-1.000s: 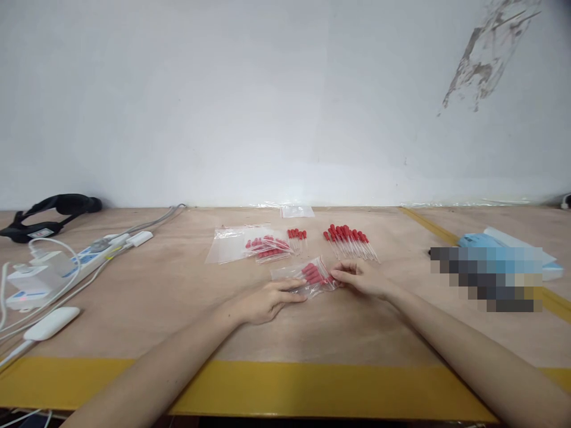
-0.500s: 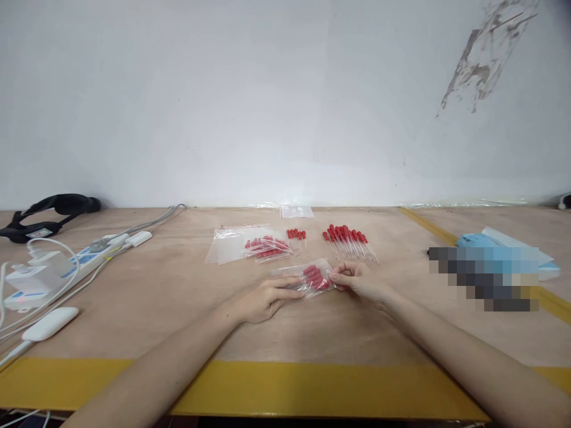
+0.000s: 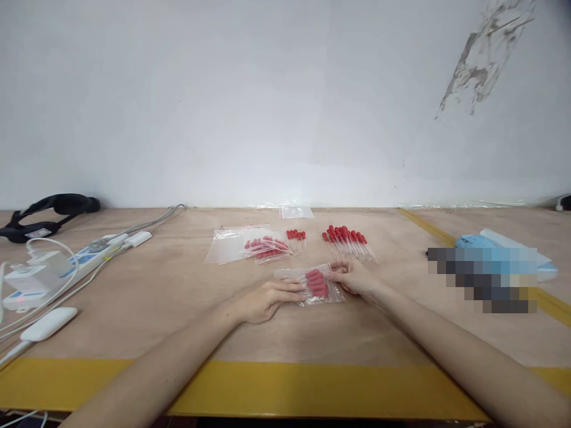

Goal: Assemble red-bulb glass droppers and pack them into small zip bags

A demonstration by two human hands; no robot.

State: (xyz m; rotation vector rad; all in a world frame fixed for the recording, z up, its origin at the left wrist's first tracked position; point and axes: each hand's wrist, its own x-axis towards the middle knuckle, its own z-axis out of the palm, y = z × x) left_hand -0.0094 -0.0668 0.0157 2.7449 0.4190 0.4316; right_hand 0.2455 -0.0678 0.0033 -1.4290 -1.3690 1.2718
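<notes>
A pale wooden counter (image 3: pixel 160 297) edged with a yellow stripe along its near side runs back to a white wall, and at its middle lies a small clear zip bag (image 3: pixel 312 284) holding a bunch of red-capped droppers (image 3: pixel 316 283). The left hand (image 3: pixel 267 298) rests flat on the counter, fingertips pressing the left end of the bag; the right hand (image 3: pixel 355 278) grips the bag's right edge between thumb and fingers, so both hands meet on that one bag, which sits flat on the wood. Behind the bag and slightly left, a second clear bag (image 3: pixel 247 245) lies with its own cluster of red-capped droppers inside, and a few loose droppers (image 3: pixel 296 236) stand just beside its right end. Behind the held bag to the right, a larger fan of loose droppers (image 3: pixel 350 241) is spread out, close to the right hand's knuckles. An empty clear bag (image 3: pixel 296 211) lies far behind, against the wall. Bare wood stretches between the held bag and the yellow stripe, crossed only by the two forearms. Well left of the bag sit a white power strip (image 3: pixel 84 258) with cables, a white charger (image 3: pixel 48 322) and a black headset (image 3: pixel 49 211); well to the right, a blue packet (image 3: pixel 499 244) lies near a second yellow line.
</notes>
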